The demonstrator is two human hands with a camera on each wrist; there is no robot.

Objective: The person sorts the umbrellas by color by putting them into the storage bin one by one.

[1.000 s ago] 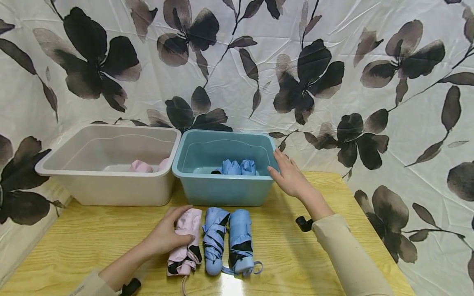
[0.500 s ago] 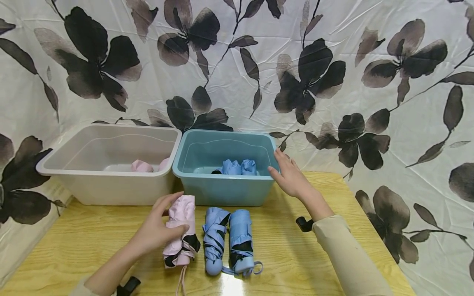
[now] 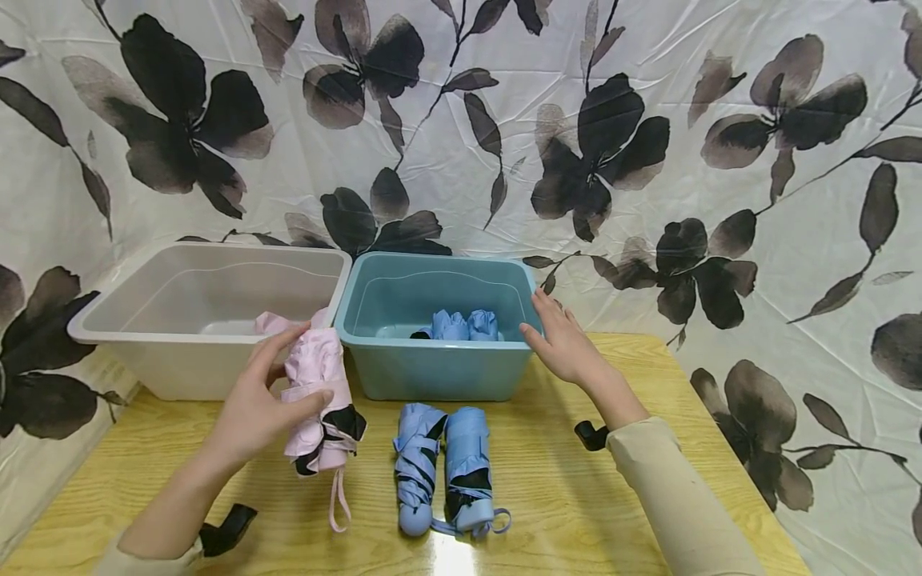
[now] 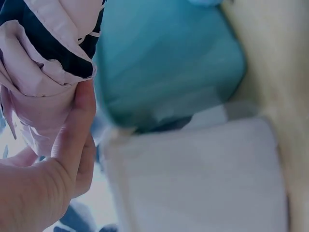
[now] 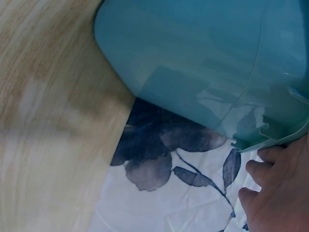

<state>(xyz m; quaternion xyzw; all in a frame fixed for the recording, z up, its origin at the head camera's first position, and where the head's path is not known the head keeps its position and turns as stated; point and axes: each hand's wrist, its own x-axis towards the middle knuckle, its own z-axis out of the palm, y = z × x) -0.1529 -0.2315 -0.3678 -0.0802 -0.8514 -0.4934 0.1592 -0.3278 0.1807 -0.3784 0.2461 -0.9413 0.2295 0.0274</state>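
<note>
My left hand [image 3: 262,408] grips a folded pink umbrella [image 3: 317,384] with black patches and a wrist loop hanging below it. The umbrella is raised in front of the right end of the grey-white bin [image 3: 209,368], its upper end overlapping the rim in the head view. In the left wrist view, thumb and fingers wrap the pink umbrella [image 4: 43,106]. My right hand [image 3: 565,340] rests with extended fingers at the right rim of the blue bin [image 3: 439,372]. Two folded blue umbrellas, one spiral-wrapped umbrella [image 3: 416,472] and one smoother umbrella [image 3: 468,464], lie side by side on the table.
Pink bundles [image 3: 270,322] lie inside the grey-white bin. The blue bin holds blue folded umbrellas [image 3: 464,326]. Both bins stand side by side at the back of the wooden table [image 3: 576,496], against a floral cloth [image 3: 461,144].
My left hand has lifted the pink umbrella off the table beside the blue ones and carried it up and left toward the grey-white bin. The right hand stays at the blue rim.
</note>
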